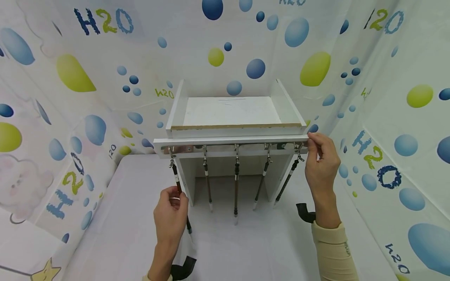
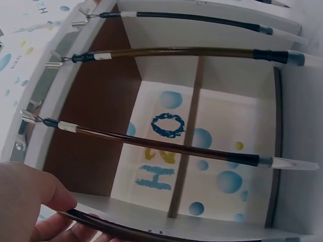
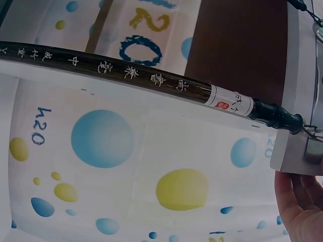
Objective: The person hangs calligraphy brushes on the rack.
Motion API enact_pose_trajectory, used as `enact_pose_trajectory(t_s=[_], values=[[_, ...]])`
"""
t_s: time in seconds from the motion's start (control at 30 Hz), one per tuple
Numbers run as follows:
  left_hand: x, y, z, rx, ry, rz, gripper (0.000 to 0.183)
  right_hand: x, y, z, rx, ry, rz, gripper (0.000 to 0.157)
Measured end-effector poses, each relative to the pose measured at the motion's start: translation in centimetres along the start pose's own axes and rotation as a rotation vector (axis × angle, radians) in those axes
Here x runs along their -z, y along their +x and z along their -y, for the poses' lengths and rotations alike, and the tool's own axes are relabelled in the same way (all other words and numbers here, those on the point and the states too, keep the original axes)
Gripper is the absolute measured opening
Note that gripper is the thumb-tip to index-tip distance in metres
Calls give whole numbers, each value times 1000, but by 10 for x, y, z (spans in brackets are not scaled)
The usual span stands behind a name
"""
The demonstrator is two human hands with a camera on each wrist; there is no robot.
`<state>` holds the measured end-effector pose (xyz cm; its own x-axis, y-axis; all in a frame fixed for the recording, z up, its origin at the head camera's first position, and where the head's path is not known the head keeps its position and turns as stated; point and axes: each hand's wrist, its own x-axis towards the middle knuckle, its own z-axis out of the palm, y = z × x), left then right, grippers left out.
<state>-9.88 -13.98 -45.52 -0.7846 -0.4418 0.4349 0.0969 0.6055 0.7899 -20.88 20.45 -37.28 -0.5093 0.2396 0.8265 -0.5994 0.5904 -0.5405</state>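
Observation:
Several dark calligraphy brushes with white tips hang by cord loops from metal hooks under the front rail (image 1: 228, 139) of a white wooden rack. My left hand (image 1: 171, 212) pinches the leftmost brush (image 1: 177, 178) partway down its handle. In the left wrist view, the thumb and fingers of the left hand (image 2: 35, 201) are round that brush (image 2: 116, 228). My right hand (image 1: 321, 166) grips the rail's right end between thumb and fingers. Close to it hangs the rightmost brush (image 1: 287, 181); in the right wrist view, this brush (image 3: 131, 73) shows white characters along its handle.
An open white tray (image 1: 232, 111) with raised sides forms the top of the rack. White side panels (image 1: 186, 175) support it on a white surface (image 1: 126, 218). A white sheet with blue and green dots (image 1: 263, 43) surrounds it. Black straps (image 1: 305, 212) sit at both wrists.

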Motion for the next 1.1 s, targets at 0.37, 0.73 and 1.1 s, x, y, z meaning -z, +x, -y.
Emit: enact_pose_trajectory(t_s=[0.37,0.73,1.1], values=[[-6,10,13,-50,17,12,23,-1,1,1,-4,-16,-17,22],[-11,20,20,-78,11,22,23,0,1,2,-1,-12,-15,21],[-13,21,24,-80,9,21,24,0,-1,-1,12,-20,1,25]])
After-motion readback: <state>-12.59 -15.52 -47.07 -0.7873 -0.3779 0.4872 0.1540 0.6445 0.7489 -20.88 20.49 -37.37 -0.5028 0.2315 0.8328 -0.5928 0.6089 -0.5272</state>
